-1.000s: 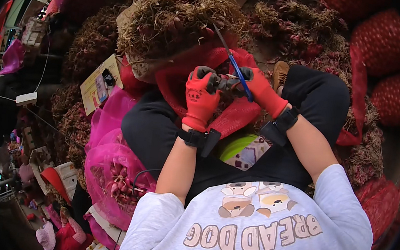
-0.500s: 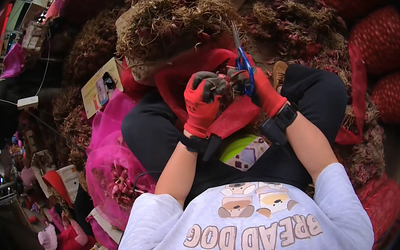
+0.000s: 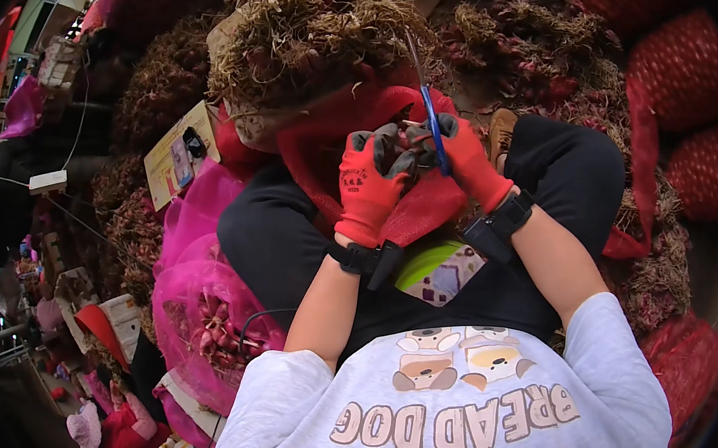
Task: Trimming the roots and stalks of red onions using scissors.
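My left hand (image 3: pixel 371 182), in a red glove with dark grey fingers, is curled over what looks like shallots, mostly hidden by the glove. Beside it, my right hand (image 3: pixel 469 159), gloved the same way, grips scissors (image 3: pixel 434 129) with blue handles, their blades pointing up and away. A short pale stem sticks out between the two hands. Both hands are above an open red mesh bag (image 3: pixel 425 220) spread between my legs. Right beyond it rises a heap of shallots (image 3: pixel 308 44) with dry, straw-coloured tops.
To my left lies a pink mesh bag (image 3: pixel 202 304) of shallots, near a yellow board (image 3: pixel 182 156) with a phone on it. More shallots (image 3: pixel 534 59) are piled ahead and right. Full red mesh sacks (image 3: pixel 686 70) stand at the far right. Another person (image 3: pixel 128 427) is at lower left.
My left hand has turned, showing more of its back, and shifted slightly right. The scissors have rotated in my right hand, so their handles now appear edge-on.
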Tool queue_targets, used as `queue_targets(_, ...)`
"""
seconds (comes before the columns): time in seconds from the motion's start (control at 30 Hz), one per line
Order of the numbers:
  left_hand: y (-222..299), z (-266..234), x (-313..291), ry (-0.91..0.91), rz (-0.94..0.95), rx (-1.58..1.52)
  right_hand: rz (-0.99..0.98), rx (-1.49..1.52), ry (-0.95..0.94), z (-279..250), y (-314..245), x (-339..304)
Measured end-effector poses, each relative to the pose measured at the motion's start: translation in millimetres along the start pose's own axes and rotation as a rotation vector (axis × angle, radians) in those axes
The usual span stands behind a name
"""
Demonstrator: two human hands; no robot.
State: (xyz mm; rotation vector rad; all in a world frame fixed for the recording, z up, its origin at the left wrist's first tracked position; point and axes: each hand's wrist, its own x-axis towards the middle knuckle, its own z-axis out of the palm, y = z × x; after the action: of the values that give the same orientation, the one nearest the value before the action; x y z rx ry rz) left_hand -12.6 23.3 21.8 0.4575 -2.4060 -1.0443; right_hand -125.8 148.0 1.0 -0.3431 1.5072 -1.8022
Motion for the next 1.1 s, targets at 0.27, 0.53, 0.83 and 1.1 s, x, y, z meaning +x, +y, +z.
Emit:
queue_targets(0.27, 0.1, 1.9, -2.1, -0.162, 0.019, 0.076, -0.152, -0.248, 0.116, 2.5, 21.2, 1.9)
queue_targets(0.53, -5.6, 11.9, -17.5, -0.185, -0.331, -0.348, -0.011, 0.372, -0.01, -16.6, -0.5, 17.7)
queue_targets(0.83, -7.9, 3.5, 0.2, -0.1, -0.356, -0.819, -0.098, 0.014, -0.027, 5.6, -13.5, 0.7)
queue_targets(1.1, -23.7, -15.1, 0.3, -0.236, -0.432, -0.86, -0.009, 0.13, -0.109, -4.5, -10.0, 6.2)
